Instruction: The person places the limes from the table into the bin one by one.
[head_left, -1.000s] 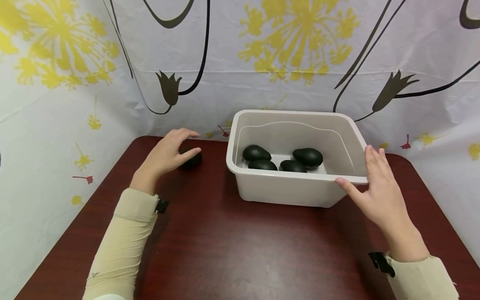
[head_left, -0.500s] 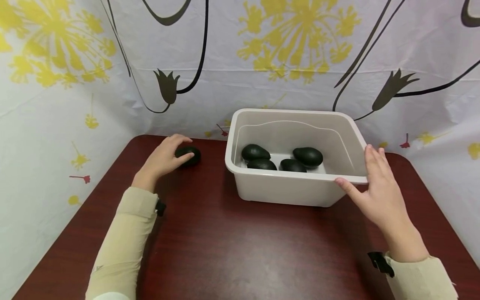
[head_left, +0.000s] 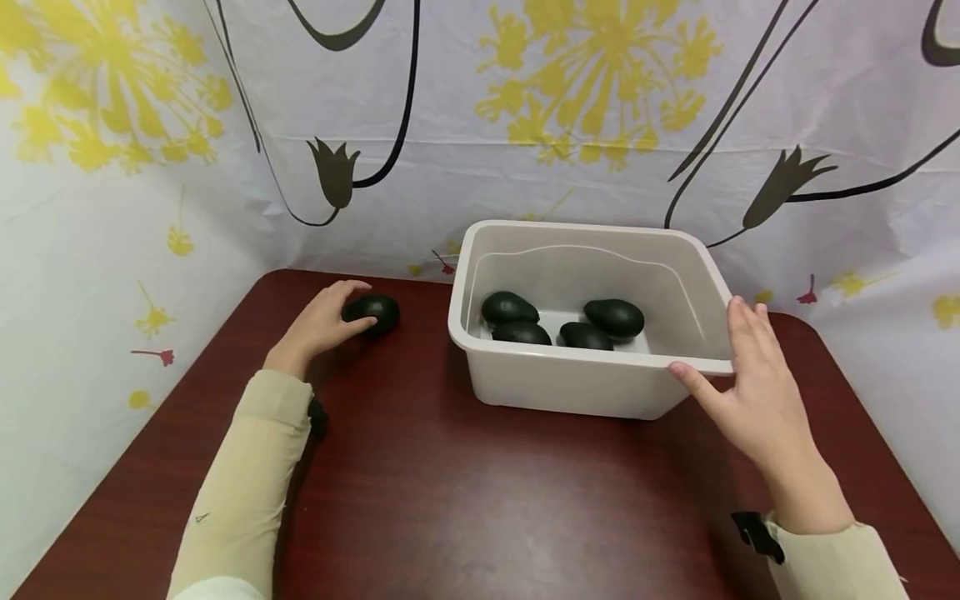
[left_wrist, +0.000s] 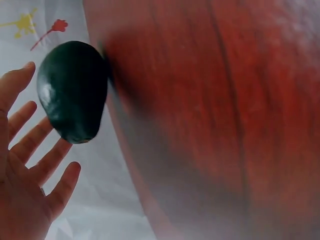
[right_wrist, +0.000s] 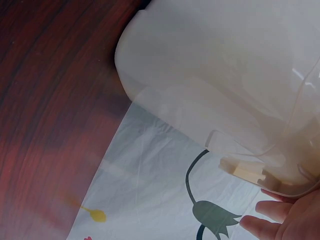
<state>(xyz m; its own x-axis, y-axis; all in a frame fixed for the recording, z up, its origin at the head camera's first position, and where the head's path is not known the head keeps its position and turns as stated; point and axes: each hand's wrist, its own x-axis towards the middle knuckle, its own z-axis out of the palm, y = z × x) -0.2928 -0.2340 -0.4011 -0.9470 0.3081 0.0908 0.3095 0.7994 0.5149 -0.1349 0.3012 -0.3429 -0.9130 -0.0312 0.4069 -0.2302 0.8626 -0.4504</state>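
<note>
Beside a dark green avocado [head_left: 378, 313] on the table, my left hand [head_left: 318, 323] has its thumb on the near side and its fingers on the far side. In the left wrist view that hand [left_wrist: 37, 170] shows spread, fairly straight fingers overlapped by the avocado [left_wrist: 74, 92]; whether they touch it I cannot tell. My right hand [head_left: 768, 404] rests at the near right corner of a light grey plastic bin [head_left: 555, 379], thumb at the front rim and fingers extended along the side. In the right wrist view its fingertips [right_wrist: 260, 227] show by the bin's rim.
Several avocados lie inside the bin, one avocado [head_left: 615, 318] to the right of the others. The dark red-brown table [head_left: 480, 500] meets a patterned cloth [head_left: 420, 108] at the back and sides. A black band [head_left: 757, 535] is on the right wrist.
My left hand has moved a little left and toward me, lowering beside the avocado, which now shows more. My right hand keeps its place on the bin.
</note>
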